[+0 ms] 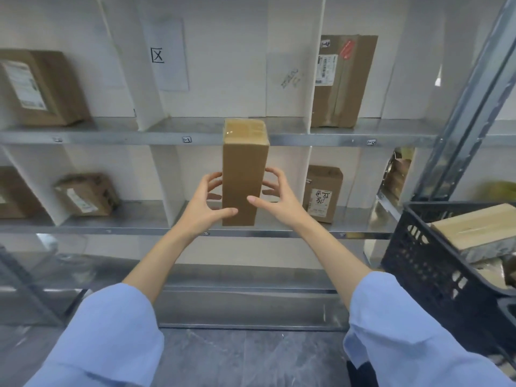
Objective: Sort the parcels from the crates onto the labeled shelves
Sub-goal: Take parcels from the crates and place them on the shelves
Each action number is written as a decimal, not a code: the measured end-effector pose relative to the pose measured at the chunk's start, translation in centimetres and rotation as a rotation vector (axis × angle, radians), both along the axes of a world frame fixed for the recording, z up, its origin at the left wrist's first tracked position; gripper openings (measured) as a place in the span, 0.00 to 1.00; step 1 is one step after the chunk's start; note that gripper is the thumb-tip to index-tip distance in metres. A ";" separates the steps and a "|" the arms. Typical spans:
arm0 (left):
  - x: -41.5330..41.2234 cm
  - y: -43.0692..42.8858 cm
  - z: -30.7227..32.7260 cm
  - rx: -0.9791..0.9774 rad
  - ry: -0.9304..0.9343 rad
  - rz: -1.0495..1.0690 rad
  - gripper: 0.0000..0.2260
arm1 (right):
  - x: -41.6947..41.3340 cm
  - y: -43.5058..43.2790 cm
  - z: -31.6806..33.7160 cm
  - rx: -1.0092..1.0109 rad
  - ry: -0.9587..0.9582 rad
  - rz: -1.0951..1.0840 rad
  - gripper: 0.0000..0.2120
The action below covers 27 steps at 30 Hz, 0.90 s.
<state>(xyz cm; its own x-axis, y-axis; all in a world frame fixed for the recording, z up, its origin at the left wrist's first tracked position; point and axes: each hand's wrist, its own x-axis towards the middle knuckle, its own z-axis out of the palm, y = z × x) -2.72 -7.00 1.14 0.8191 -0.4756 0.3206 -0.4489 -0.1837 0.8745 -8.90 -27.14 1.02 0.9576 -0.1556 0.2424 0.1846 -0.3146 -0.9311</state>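
A tall, narrow brown cardboard parcel (244, 169) stands upright in the middle compartment of the lower shelf (139, 229), its base at the shelf's front edge. My left hand (205, 203) holds its left side, thumb on the front face and fingers curled toward the back. My right hand (279, 199) holds the right side the same way, thumb tip on the front. The parcel's taped top reaches up past the edge of the upper shelf (125, 136). A black plastic crate (435, 263) at the right holds another parcel (474, 227).
White dividers split both metal shelves into compartments. Small label tags (187, 139) sit on the shelf edges. Other parcels stand at upper left (42, 88), upper right (343, 79), lower left (86, 195) and lower right (322, 192). A steel upright (474, 93) rises at the right.
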 end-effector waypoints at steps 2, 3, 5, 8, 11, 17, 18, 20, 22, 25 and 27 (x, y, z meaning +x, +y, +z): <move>0.1 1.0 0.1 -0.032 0.015 0.018 0.34 | 0.3 1.2 0.1 0.024 0.014 0.017 0.37; 0.1 1.5 0.1 -0.039 0.024 0.031 0.34 | 0.5 1.8 0.2 0.026 0.011 0.022 0.37; 0.0 2.3 0.2 -0.038 0.019 0.057 0.33 | 0.9 2.9 0.3 0.023 0.004 0.023 0.36; -0.2 3.6 0.2 -0.038 -0.013 0.045 0.37 | 1.3 4.2 0.3 0.006 -0.012 0.052 0.39; -0.2 4.9 0.2 -0.024 -0.027 0.011 0.39 | 1.4 5.2 0.4 -0.023 -0.038 0.085 0.41; 0.0 7.2 0.3 -0.028 0.002 0.006 0.38 | 1.8 7.0 0.1 -0.077 -0.011 0.088 0.45; 0.0 7.5 0.3 -0.034 0.008 0.001 0.37 | 1.8 7.3 0.1 -0.083 -0.002 0.097 0.45; 0.1 8.1 0.4 -0.047 0.024 -0.007 0.37 | 2.0 7.9 0.2 -0.067 0.005 0.113 0.44; 0.2 8.7 0.5 -0.053 0.034 -0.007 0.39 | 2.1 8.2 0.4 -0.041 0.007 0.134 0.43; 0.3 9.3 0.6 -0.060 0.018 -0.014 0.38 | 2.3 8.7 0.6 -0.037 0.006 0.158 0.42; 0.4 9.6 0.5 -0.074 0.015 -0.008 0.37 | 2.4 9.0 0.8 -0.028 0.002 0.165 0.41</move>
